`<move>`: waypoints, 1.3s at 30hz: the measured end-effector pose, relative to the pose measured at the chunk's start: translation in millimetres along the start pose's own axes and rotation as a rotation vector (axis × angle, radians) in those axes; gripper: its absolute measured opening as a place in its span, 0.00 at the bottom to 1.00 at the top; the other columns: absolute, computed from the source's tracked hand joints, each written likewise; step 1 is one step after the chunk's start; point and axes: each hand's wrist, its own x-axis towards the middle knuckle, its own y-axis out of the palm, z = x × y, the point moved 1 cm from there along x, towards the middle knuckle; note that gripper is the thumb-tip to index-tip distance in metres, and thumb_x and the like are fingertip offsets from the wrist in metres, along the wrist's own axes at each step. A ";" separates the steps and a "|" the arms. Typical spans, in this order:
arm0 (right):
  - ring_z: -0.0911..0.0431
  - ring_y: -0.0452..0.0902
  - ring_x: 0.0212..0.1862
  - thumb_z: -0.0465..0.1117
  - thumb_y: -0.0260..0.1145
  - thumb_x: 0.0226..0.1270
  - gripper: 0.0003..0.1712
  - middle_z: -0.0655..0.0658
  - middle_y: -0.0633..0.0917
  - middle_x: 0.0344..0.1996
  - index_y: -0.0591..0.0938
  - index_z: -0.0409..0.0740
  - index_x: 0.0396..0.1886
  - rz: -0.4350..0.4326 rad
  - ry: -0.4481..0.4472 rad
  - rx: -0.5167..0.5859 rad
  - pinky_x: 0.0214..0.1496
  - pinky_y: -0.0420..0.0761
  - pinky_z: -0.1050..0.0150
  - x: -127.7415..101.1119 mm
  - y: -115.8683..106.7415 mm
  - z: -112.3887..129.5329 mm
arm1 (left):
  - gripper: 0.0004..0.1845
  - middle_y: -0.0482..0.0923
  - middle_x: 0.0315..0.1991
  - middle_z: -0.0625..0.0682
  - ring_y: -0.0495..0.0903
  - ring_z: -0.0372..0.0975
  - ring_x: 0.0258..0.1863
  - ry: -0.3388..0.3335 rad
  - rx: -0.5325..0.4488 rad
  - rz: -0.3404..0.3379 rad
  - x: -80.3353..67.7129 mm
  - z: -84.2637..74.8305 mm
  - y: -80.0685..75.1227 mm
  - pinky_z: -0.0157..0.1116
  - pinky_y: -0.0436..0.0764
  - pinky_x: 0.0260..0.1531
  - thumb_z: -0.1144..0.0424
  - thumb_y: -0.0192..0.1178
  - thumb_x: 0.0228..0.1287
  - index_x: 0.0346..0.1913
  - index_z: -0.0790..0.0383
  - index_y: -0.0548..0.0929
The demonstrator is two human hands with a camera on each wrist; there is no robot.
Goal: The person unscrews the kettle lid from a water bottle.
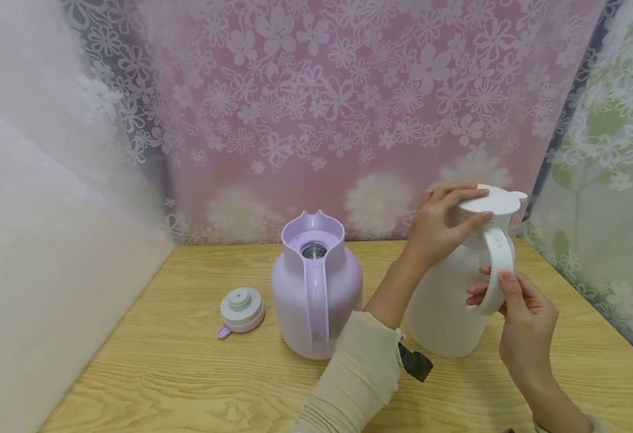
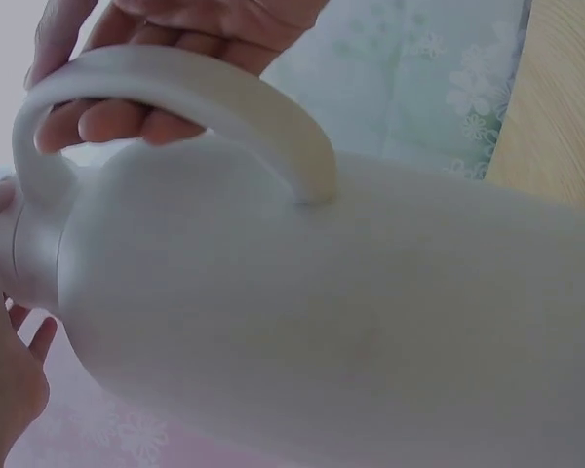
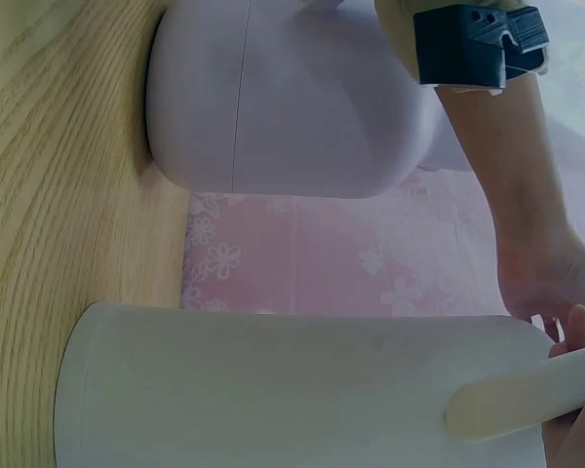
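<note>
A white thermos jug (image 1: 446,300) stands upright at the right of the table, its lid (image 1: 492,201) on top. My left hand (image 1: 438,225) grips the lid and neck from the left, thumb on the near side and fingers over the far side. Around the jug's handle (image 1: 497,264) curl the fingers of my right hand (image 1: 530,319), with the thumb along its outer face; the left wrist view shows those fingers through the handle loop. Just left of the jug, a lilac thermos jug (image 1: 316,288) stands with its mouth uncovered and its handle toward me.
A grey and lilac stopper (image 1: 242,310) with a small tab lies on the wooden table (image 1: 176,373), left of the lilac jug. Flowered pink sheeting (image 1: 316,120) hangs behind. Pale sheeting bounds both sides. A black strap (image 1: 415,362) hangs from my left sleeve.
</note>
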 end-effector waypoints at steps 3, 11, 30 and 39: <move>0.48 0.73 0.18 0.32 0.47 0.60 0.17 0.38 0.78 0.17 0.69 0.16 0.35 -0.002 0.003 -0.007 0.25 0.74 0.62 0.0 0.1 -0.1 | 0.19 0.67 0.45 0.37 0.56 0.26 0.46 -0.015 0.113 -0.063 0.3 -6.9 1.1 0.19 0.57 0.41 0.47 0.59 0.43 0.42 0.46 0.77; 0.49 0.73 0.18 0.32 0.47 0.60 0.17 0.37 0.77 0.18 0.69 0.16 0.35 0.004 -0.001 0.006 0.24 0.74 0.63 0.0 0.6 -0.9 | 0.22 0.68 0.41 0.38 0.59 0.30 0.42 -0.032 0.341 -0.084 1.9 -15.7 1.2 0.21 0.58 0.38 0.39 0.56 0.40 0.40 0.42 0.76; 0.49 0.74 0.20 0.30 0.46 0.60 0.15 0.36 0.77 0.19 0.69 0.16 0.36 0.052 -0.029 0.035 0.25 0.74 0.63 -0.7 0.0 0.4 | 0.20 0.58 0.54 0.39 0.48 0.22 0.53 -0.020 -0.102 0.134 -0.5 7.0 -2.3 0.24 0.51 0.49 0.57 0.52 0.55 0.52 0.53 0.67; 0.49 0.73 0.18 0.31 0.47 0.60 0.16 0.37 0.77 0.18 0.69 0.15 0.35 0.016 -0.012 0.004 0.24 0.74 0.63 -0.6 0.2 1.1 | 0.20 0.62 0.50 0.37 0.50 0.22 0.51 -0.050 -0.040 -0.005 -2.6 -1.1 2.7 0.22 0.54 0.46 0.53 0.57 0.48 0.47 0.50 0.72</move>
